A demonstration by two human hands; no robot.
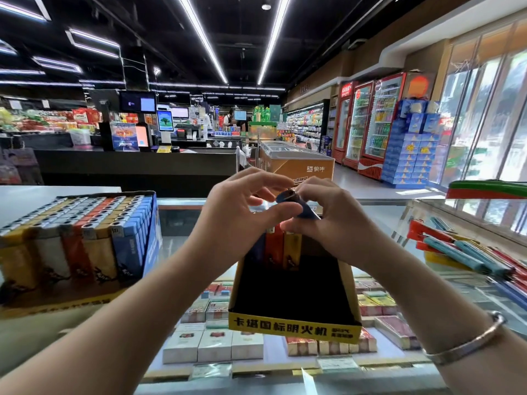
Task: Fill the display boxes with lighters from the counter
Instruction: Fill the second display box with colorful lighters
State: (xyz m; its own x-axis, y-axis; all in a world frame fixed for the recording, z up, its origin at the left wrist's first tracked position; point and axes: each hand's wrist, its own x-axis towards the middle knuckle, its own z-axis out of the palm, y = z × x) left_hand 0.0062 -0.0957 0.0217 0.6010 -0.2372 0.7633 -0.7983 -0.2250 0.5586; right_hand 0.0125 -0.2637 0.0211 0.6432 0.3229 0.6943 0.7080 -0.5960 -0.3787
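both hands pinch one dark blue plastic lighter (296, 205) above a yellow-fronted black cardboard display box (295, 300): left hand (242, 206), right hand (330, 220); fingers hide most of it.

Both forearms reach forward and converge, bare to the elbow. The left hand (242, 203) is raised with fingers curled, thumb stretched toward the right hand (328, 220), index finger arched above it. The right hand meets it fingertip to fingertip, fingers bent and pinching a dark blue lighter (296, 205) between the two hands. The right wrist wears a silver bangle (467, 342).
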